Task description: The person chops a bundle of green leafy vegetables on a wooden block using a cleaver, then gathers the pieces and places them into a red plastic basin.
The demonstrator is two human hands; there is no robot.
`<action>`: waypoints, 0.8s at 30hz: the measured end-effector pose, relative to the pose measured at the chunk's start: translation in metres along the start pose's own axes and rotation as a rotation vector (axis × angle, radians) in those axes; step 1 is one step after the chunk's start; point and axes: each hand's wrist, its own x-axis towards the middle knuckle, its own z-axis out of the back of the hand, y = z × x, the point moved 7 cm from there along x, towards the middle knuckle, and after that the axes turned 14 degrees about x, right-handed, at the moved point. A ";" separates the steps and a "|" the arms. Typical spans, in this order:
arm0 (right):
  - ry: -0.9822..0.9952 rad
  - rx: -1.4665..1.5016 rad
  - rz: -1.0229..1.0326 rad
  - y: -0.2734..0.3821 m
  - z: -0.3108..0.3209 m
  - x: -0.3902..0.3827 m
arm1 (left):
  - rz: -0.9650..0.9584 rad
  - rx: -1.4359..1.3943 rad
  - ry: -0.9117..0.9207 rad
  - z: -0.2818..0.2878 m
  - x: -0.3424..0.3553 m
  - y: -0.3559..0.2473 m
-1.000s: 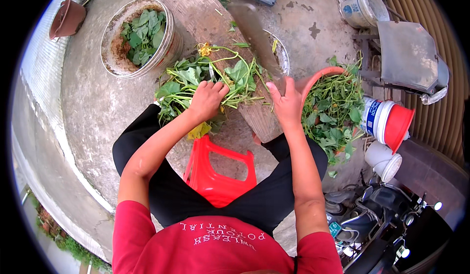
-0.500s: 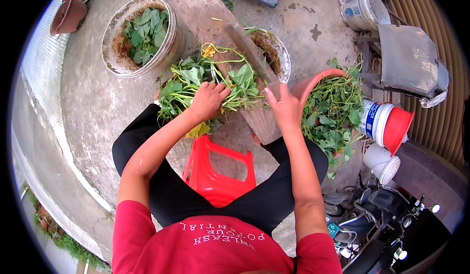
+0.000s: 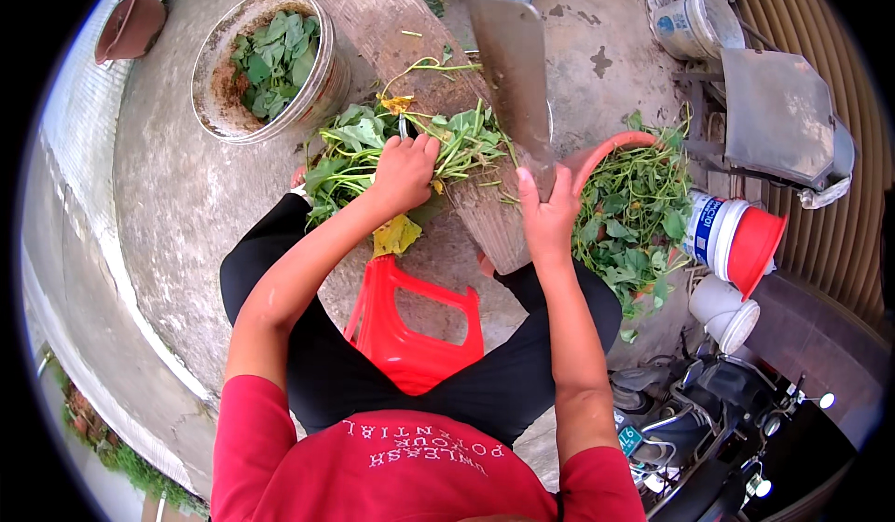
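- Spreading out in the head view, a rough grey concrete floor [image 3: 214,186] runs back to a brown ribbed wall [image 3: 816,84] on the right, with a black motorbike [image 3: 713,410] parked lower down.
- Angled across the middle lies a long, weathered wooden plank [image 3: 387,33]; near it sit a round, stained white bucket [image 3: 333,75] of green leaves and an orange-red basin [image 3: 611,143] heaped with greenery. A bright red plastic stool [image 3: 406,345] stands between the person's knees.
- Half a second ago the broad, greyish metal cleaver [image 3: 513,75] was a slim blur lower over the plank; now its flat face shows clearly, hiding most of the white-rimmed pail behind. The left hand [image 3: 407,172] has shifted slightly away from the body.
- Left fingers are curled down over the bunch of green leafy vines [image 3: 471,144], pinning it; right hand [image 3: 550,210] has its fingers closed around the cleaver's base.
- That bunch lies across the plank and spills over its left edge: tangled pale-green stems, broad leaves, a crumpled yellow blossom [image 3: 396,104], and a yellow leaf [image 3: 396,235] hanging beneath.
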 end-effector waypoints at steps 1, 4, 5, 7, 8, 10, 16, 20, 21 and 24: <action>0.000 0.003 0.000 -0.006 -0.002 -0.003 | 0.028 0.020 0.023 -0.004 0.002 0.000; 0.194 -0.136 -0.111 -0.043 -0.022 -0.016 | 0.040 0.053 -0.136 -0.003 0.004 -0.006; 0.296 -0.316 -0.200 -0.057 -0.032 -0.020 | 0.071 0.050 -0.113 -0.007 0.004 -0.005; 0.391 -0.466 -0.316 -0.078 -0.038 -0.026 | 0.095 0.041 -0.120 -0.012 0.004 -0.002; 0.396 -0.469 -0.315 -0.074 -0.036 -0.025 | 0.099 0.037 -0.119 -0.014 0.004 -0.005; 0.343 -0.385 -0.286 -0.051 -0.037 -0.015 | 0.103 0.073 -0.162 -0.015 0.005 -0.004; 0.060 -0.015 0.001 0.001 -0.022 0.001 | 0.085 0.094 -0.105 -0.006 0.009 -0.007; 0.398 -0.575 -0.338 -0.060 -0.049 -0.020 | 0.120 0.111 -0.172 -0.020 0.007 -0.005; 0.354 -0.505 -0.272 -0.058 -0.049 -0.021 | 0.130 0.079 -0.078 -0.025 0.008 -0.005; 0.251 -0.317 -0.186 -0.034 -0.040 -0.013 | 0.129 0.086 -0.060 -0.023 0.007 -0.007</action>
